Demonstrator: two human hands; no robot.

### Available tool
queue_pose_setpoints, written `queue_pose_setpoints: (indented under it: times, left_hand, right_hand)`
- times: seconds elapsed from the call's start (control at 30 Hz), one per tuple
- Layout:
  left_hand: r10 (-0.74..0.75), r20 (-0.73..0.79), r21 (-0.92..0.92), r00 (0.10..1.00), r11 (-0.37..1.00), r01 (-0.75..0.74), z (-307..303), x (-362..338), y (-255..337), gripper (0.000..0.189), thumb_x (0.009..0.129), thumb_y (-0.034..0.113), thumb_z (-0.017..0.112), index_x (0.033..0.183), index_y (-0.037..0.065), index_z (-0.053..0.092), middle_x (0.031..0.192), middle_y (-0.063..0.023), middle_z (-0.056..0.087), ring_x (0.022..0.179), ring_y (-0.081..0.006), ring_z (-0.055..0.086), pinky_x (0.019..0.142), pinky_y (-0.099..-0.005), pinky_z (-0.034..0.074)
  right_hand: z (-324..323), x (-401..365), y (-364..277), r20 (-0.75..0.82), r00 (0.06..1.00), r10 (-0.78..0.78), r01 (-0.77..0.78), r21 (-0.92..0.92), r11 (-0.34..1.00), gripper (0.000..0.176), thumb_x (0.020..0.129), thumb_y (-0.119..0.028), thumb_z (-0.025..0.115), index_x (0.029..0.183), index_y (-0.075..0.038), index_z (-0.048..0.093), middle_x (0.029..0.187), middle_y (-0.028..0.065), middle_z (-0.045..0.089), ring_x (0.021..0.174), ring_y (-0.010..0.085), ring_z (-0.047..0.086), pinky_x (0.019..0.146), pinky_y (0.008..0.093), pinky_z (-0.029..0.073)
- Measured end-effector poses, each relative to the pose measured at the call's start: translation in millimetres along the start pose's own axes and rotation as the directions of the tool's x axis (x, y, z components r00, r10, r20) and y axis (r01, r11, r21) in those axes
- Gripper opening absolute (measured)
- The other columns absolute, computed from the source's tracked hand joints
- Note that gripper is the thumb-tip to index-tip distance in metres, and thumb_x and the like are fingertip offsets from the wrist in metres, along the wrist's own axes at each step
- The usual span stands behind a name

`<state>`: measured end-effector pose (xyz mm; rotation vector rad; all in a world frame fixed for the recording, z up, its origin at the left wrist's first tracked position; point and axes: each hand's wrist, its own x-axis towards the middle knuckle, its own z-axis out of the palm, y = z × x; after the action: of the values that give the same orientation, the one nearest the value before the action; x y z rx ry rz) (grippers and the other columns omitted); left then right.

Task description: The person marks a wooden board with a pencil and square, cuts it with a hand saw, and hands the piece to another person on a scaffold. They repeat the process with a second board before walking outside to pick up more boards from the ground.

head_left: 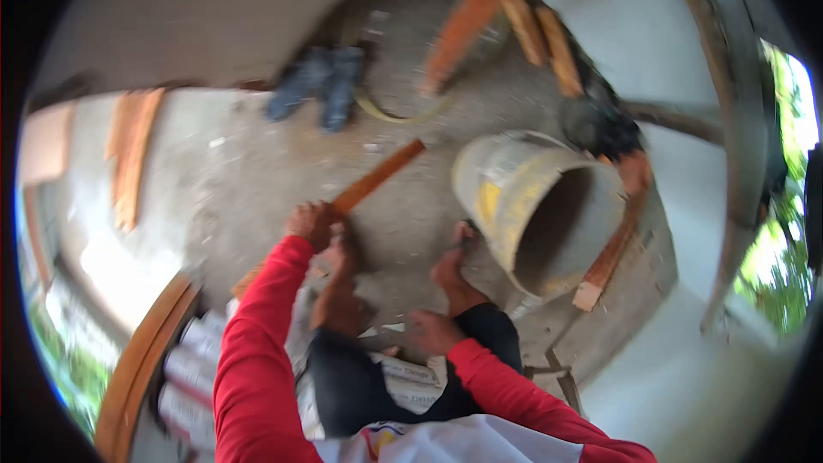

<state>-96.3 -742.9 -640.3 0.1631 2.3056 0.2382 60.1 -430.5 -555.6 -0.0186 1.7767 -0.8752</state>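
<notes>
My left hand [310,225] is closed around one end of a reddish-brown strip of wood [381,176], beside my left foot. The strip points away from me, up and to the right, above the concrete floor. Close to my right knee is my right hand [433,332], blurred, with its fingers hard to make out. No object shows in it. Both arms wear red sleeves, and my bare feet are on the floor.
A dirty white bucket [480,176] lies on its side to the right, near a wooden block [613,257]. Dark footwear [321,86] lies ahead. Boards [133,154] are at left, with printed bags [193,360] below. A blurred orange-brown plank [480,13] slants at the top.
</notes>
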Motion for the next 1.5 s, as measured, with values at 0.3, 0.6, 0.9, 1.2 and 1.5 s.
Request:
queue_pose_setpoints:
  times: [0.3, 0.6, 0.9, 1.2, 1.5]
  left_hand:
    - [-0.355, -0.024, -0.263, 0.935, 0.904, 0.336, -134.4, -328.4, -43.9, 0.026, 0.078, 0.017, 0.056, 0.098, 0.001, 0.054, 0.085, -0.0228, 0.068, 0.081, -0.0398, 0.068, 0.072, -0.0482, 0.054]
    - [0.029, -0.106, -0.101, 0.994, 0.994, -0.040, -298.4, -492.7, -31.1, 0.029, 0.072, 0.022, 0.061, 0.097, 0.006, 0.057, 0.078, -0.0179, 0.067, 0.074, -0.0382, 0.067, 0.063, -0.0483, 0.053]
    - [0.612, -0.329, 0.191, 0.719, 0.789, -0.585, -382.3, -454.4, 56.8, 0.022, 0.062, 0.016, 0.068, 0.078, 0.009, 0.054, 0.063, -0.0132, 0.058, 0.061, -0.0358, 0.061, 0.058, -0.0489, 0.049]
    - [0.971, 0.043, 0.543, 0.235, 0.175, -0.821, -410.8, -444.5, 298.7, 0.050, 0.057, 0.020, 0.076, 0.101, 0.005, 0.060, 0.092, -0.0156, 0.064, 0.093, -0.0363, 0.060, 0.080, -0.0495, 0.047]
    - [0.991, -0.120, 0.183, -0.063, -0.040, -0.982, -363.4, -513.7, 550.4, 0.050, 0.067, 0.016, 0.074, 0.112, 0.000, 0.057, 0.109, -0.0199, 0.060, 0.101, -0.0380, 0.058, 0.087, -0.0437, 0.047]
  right_hand:
    - [-55.1, -95.9, -171.8, -0.011, 0.956, -0.295, 0.270, -0.368, 0.890, 0.049, 0.078, -0.037, 0.071, 0.111, -0.003, 0.061, 0.107, 0.0193, 0.063, 0.100, 0.0370, 0.060, 0.086, 0.0439, 0.048]
    - [-53.3, -176.1, -411.5, 0.027, 0.508, -0.861, 0.689, -0.613, 0.387, 0.068, 0.066, -0.038, 0.079, 0.118, -0.002, 0.055, 0.110, 0.0182, 0.059, 0.105, 0.0346, 0.056, 0.093, 0.0441, 0.043]
    - [-90.4, -284.6, -373.6, -0.266, 0.750, -0.606, 0.373, -0.587, 0.719, 0.047, 0.067, -0.035, 0.076, 0.101, -0.009, 0.057, 0.090, 0.0145, 0.064, 0.086, 0.0359, 0.064, 0.075, 0.0471, 0.049]
    - [-46.0, -424.6, -208.2, -0.847, 0.405, -0.344, 0.259, -0.254, 0.932, 0.042, 0.065, -0.032, 0.078, 0.099, -0.010, 0.063, 0.085, 0.0125, 0.064, 0.085, 0.0344, 0.063, 0.075, 0.0444, 0.050]
    - [-0.9, -613.4, -57.3, -0.808, -0.354, 0.471, 0.673, 0.129, 0.728, 0.042, 0.072, -0.029, 0.077, 0.100, -0.002, 0.063, 0.079, 0.0139, 0.065, 0.073, 0.0223, 0.065, 0.068, 0.0363, 0.051]
